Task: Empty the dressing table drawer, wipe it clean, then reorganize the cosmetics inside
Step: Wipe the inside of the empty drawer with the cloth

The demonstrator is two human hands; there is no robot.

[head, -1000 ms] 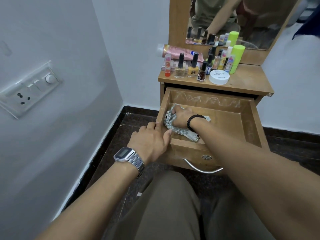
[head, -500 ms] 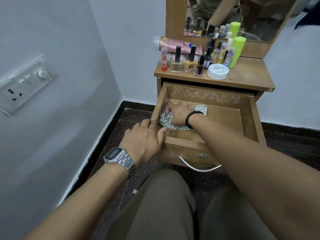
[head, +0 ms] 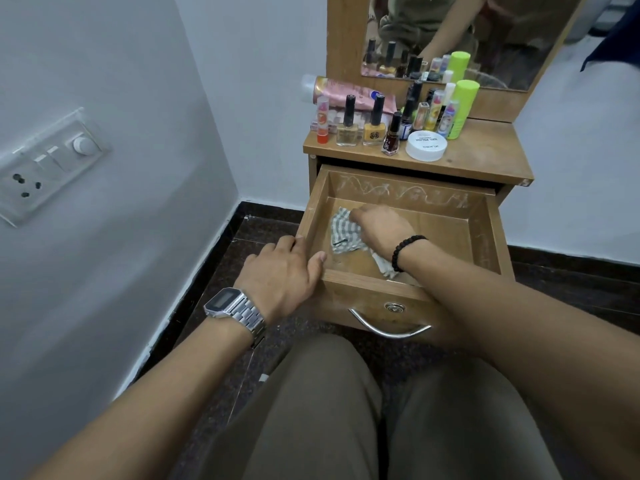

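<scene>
We have the wooden drawer (head: 485, 237) pulled out from under the dressing table top (head: 485, 161), and nothing lies in it but the cloth. Our right hand (head: 381, 228) presses flat on a checked cloth (head: 343, 233) near the drawer's back left corner, fingers spread over the fabric and pushing it down onto the floor of the drawer rather than pinching it; one crumpled end of the cloth trails back under the wrist toward the front edge. A black bead bracelet (head: 407, 249) circles that wrist. Our left hand (head: 280, 271) grips the drawer's front left corner, thumb hooked over the front edge and fingers wrapped down the left side wall, with a silver digital watch (head: 235, 308) on its wrist. Pale scribbled marks run along the drawer's back wall. The cosmetics stand crowded on the table top, toward its left and back edges: nail polish bottles (head: 374, 126), a white round jar (head: 426, 145) nearest the front edge, a tall green bottle (head: 462, 107) against the mirror (head: 450, 36), and a pink tube (head: 346, 93) lying on its side behind the rest. A curved metal handle (head: 388, 327) hangs on the drawer front.
</scene>
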